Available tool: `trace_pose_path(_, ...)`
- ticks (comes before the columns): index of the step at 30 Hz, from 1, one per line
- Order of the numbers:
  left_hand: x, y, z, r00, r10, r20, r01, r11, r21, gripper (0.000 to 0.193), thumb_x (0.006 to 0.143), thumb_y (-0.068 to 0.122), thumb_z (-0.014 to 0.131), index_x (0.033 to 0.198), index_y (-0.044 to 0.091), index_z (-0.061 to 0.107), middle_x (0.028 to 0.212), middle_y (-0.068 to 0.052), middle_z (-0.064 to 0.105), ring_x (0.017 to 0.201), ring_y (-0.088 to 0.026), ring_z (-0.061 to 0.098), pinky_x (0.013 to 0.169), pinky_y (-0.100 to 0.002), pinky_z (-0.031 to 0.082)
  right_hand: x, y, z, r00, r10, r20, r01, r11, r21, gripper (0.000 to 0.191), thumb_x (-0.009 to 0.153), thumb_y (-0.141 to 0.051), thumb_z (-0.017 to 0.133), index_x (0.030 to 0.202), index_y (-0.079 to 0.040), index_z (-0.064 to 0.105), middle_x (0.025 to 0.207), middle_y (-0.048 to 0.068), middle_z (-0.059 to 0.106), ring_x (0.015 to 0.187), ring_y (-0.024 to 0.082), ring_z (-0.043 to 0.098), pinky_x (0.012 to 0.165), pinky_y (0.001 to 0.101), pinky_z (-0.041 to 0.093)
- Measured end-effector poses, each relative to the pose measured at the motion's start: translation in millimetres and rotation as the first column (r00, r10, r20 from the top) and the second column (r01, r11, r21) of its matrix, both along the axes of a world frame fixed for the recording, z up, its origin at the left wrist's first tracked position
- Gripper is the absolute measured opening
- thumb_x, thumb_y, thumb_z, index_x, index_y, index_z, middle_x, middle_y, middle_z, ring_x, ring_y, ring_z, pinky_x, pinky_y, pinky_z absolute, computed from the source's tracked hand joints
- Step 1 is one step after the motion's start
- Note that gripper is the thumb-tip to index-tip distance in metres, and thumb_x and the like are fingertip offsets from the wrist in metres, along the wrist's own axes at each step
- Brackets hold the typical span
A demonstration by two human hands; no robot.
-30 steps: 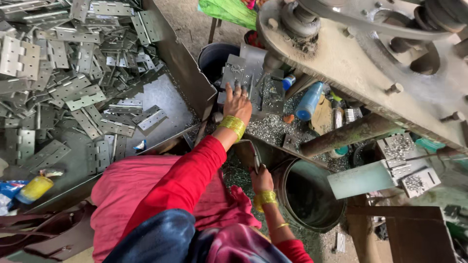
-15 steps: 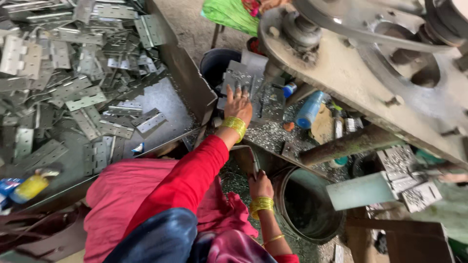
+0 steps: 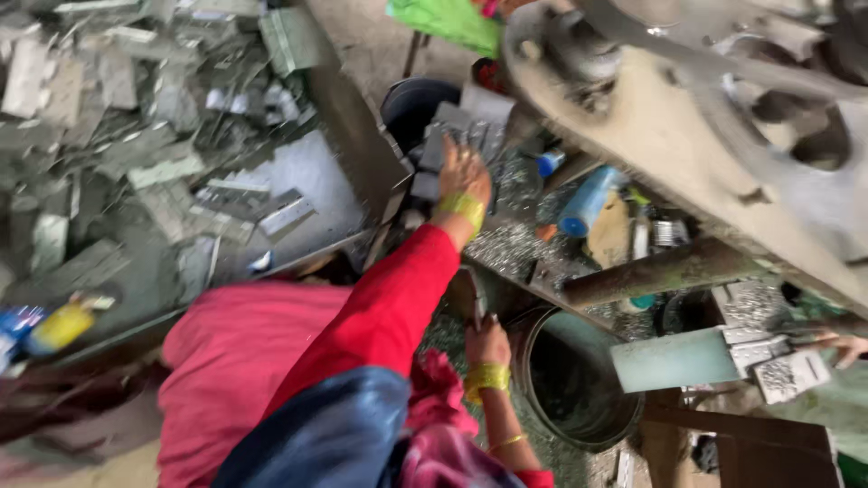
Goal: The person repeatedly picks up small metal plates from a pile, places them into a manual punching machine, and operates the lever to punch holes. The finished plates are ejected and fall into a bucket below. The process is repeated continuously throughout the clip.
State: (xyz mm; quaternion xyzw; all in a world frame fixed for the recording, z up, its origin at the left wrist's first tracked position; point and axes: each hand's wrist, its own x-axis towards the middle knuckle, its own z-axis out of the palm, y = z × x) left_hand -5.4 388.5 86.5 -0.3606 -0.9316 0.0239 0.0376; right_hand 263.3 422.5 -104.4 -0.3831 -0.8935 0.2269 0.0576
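Metal plates (image 3: 457, 136), grey and stacked, sit at twelve o'clock under your left hand (image 3: 464, 172); the fingers are spread flat on them, and blur hides whether they are pinching any. Your right hand (image 3: 488, 342), at six o'clock, closes around a thin dark metal piece (image 3: 477, 309) pointing up, just beside the round dark bucket (image 3: 579, 380) at five o'clock. A tray (image 3: 353, 145) heaped with stamped brackets fills nine to eleven o'clock. A blue cylinder (image 3: 588, 201) lies at two o'clock, under the press frame (image 3: 687, 136).
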Motion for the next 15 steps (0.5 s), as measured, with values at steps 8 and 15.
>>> trace_pose_path(8,29.6,-97.3,-24.7,0.993,-0.101,-0.062,0.117,0.76,0.639,0.051,0.088,0.016,0.064,0.138,0.014,0.06,0.14,-0.011,0.062,0.139,-0.032,0.049,0.115,-0.056,0.03,-6.2,7.7,29.8,0.994,0.035,0.103,-0.019,0.989,-0.147,0.053,0.091,-0.048,0.065,0.102,0.003,0.071,0.089,0.03,0.071,0.087,0.048,0.072,0.074,0.055,0.057)
trace_pose_path(15,14.8,-345.5,-89.4,0.795,0.604,-0.064,-0.603,0.797,0.034,0.052,0.084,0.031,0.061,0.132,0.012,0.061,0.154,-0.019,0.045,0.143,-0.048,0.031,0.108,-0.068,0.017,-33.7,-6.0,152.7,0.988,0.075,-0.134,-0.032,0.954,0.297,0.037,0.093,-0.042,0.069,0.113,-0.011,0.076,0.1,0.024,0.074,0.089,0.046,0.07,0.078,0.0547,0.053)
